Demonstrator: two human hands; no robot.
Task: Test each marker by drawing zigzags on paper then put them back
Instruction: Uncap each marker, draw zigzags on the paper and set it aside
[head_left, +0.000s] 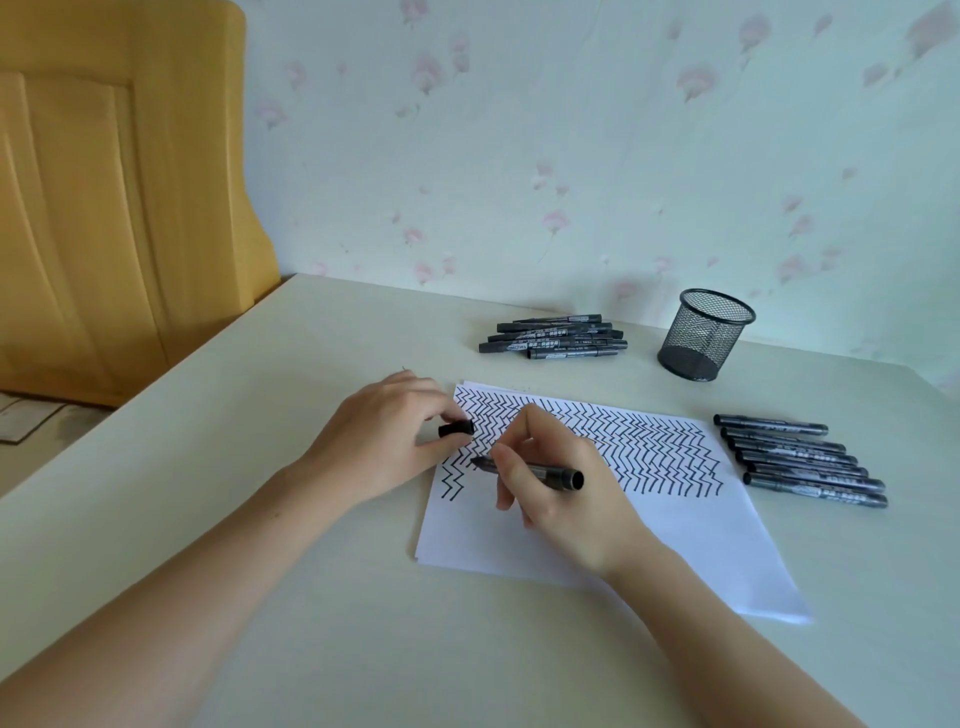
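Marker in hand is uncapped, its tip down on the paper at the lower left of the zigzags, where a new row is starting. I have my right hand curled round its barrel in a writing grip, and my left hand pinching the cap while its heel rests at the sheet's left edge.

My worry is smudging: the right palm lies over inked rows, and wet ink could drag. The sheet could also skid if the left hand eases off, as it only touches the edge. Mixing piles is another risk, I think: one heap of markers lies at the back beside the mesh cup, another row of markers sits right of the paper, well apart from both hands, and I cannot tell which is tested.
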